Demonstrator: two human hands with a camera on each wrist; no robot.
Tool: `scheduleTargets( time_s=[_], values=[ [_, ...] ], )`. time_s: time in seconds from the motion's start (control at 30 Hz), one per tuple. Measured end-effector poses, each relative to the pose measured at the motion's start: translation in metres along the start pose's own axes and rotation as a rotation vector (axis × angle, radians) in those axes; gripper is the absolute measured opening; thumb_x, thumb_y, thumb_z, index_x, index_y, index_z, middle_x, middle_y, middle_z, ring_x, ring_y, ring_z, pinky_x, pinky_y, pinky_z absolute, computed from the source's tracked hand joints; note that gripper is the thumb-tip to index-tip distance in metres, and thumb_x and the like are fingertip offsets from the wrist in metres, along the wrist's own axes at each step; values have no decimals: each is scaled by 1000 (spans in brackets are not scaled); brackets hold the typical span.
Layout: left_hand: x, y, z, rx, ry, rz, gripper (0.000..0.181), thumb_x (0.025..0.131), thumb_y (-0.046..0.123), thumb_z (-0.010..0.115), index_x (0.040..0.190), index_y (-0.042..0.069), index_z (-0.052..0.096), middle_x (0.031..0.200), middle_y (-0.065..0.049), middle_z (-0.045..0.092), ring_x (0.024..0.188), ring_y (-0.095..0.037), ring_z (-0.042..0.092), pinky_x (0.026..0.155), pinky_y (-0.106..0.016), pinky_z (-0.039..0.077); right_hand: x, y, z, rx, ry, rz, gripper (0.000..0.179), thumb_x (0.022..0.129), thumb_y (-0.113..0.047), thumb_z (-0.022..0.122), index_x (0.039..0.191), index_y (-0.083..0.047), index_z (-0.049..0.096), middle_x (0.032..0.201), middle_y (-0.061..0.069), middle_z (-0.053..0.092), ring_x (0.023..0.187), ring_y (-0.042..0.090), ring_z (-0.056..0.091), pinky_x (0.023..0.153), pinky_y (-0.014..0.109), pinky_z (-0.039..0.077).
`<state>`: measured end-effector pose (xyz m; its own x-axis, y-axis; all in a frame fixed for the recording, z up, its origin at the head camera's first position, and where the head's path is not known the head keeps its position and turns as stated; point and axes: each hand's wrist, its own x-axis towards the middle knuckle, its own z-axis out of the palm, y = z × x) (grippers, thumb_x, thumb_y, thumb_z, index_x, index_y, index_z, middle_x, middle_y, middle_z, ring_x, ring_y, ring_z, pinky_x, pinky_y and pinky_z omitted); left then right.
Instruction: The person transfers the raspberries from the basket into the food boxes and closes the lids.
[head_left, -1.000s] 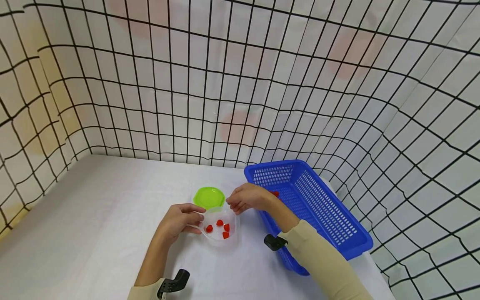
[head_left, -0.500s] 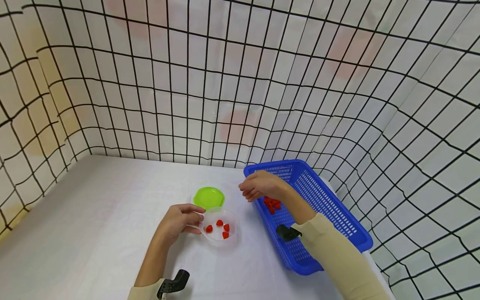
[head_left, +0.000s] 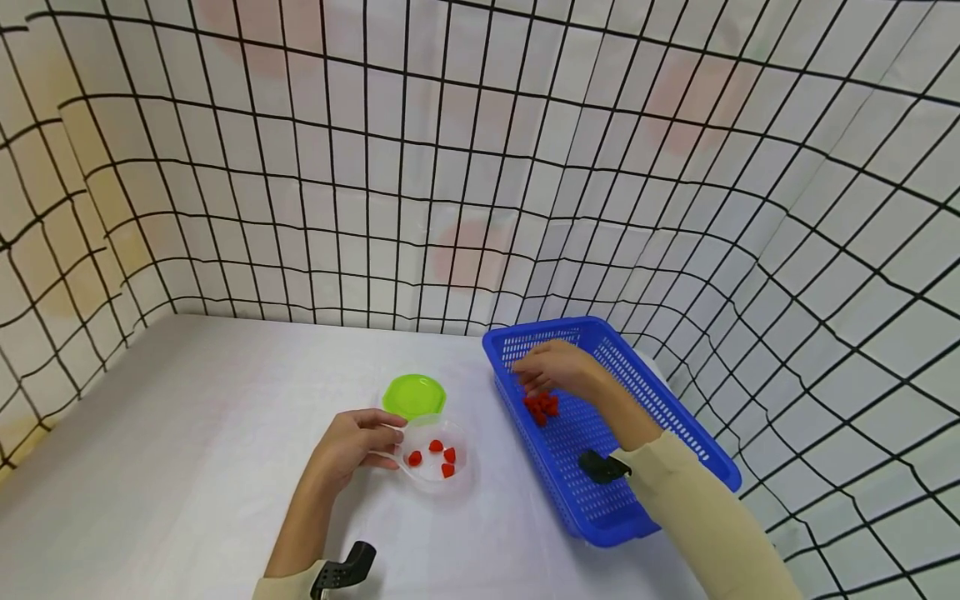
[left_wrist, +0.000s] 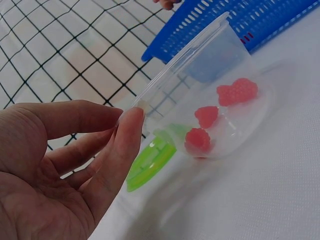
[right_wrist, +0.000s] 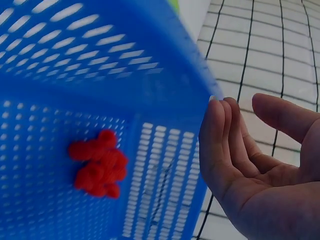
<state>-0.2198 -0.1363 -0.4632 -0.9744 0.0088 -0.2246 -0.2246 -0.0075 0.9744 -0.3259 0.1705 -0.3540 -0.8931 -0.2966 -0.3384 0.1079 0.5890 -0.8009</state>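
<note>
A clear plastic tub (left_wrist: 220, 55) with several red raspberries (left_wrist: 206, 117) in its bottom stands on the white cloth. My left hand (head_left: 356, 446) pinches the tub's rim between thumb and fingers. Over the far left part of the blue basket (head_left: 525, 467) hovers my right hand (head_left: 561, 368); its fingers are loosely bent, the thumb is apart, and nothing is between them. A small heap of raspberries (right_wrist: 97, 170) lies on the basket floor, just below that hand.
A bright green lid (head_left: 415, 396) lies on the cloth right behind the tub. Black wire mesh (head_left: 420, 175) backed by white sheeting encloses the table at the back and sides. The basket stands slanted near the table's right side.
My right hand has moved from beside the tub, rightward over the basket, uncovering the raspberry heap there. My left hand keeps its hold on the tub, which stays in place.
</note>
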Motion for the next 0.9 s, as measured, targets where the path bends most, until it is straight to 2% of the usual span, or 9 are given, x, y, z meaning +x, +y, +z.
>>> scheduleTargets(
  time_s=[0.17,0.4,0.57,0.7,0.9],
  values=[
    [0,0,-1,-4,-3,2,26,92,7,68,114,-6,70,89,-12,68,70,-21,66,64,-35,64,-1,15,-10,17,25,18,26,99,-16,64,111,7,65,106,21,70,87,28,71,88,41,62],
    [-1,0,-2,-6,-12,19,27,92,7,67,115,-8,69,89,-12,68,72,-21,66,64,-35,64,0,36,-16,16,44,78,38,99,-17,64,123,13,61,120,29,67,98,34,72,96,46,59],
    [-1,0,-2,-11,-16,19,26,92,6,67,114,-8,70,89,-12,69,73,-21,66,65,-36,64,4,54,-19,51,44,120,36,98,-14,64,121,14,63,118,28,68,89,29,72,94,45,60],
    [-1,0,-1,-10,-15,21,25,92,6,68,113,-7,70,89,-13,69,72,-22,66,64,-36,64,7,70,-20,58,49,156,33,97,-13,65,118,12,66,108,23,71,80,22,70,88,41,62],
    [-1,-1,-2,-12,-13,23,26,91,6,68,113,-8,70,89,-13,69,72,-22,66,65,-37,64,5,80,-20,75,19,210,35,99,-16,64,121,11,65,102,19,71,79,22,71,85,38,63]
  ],
)
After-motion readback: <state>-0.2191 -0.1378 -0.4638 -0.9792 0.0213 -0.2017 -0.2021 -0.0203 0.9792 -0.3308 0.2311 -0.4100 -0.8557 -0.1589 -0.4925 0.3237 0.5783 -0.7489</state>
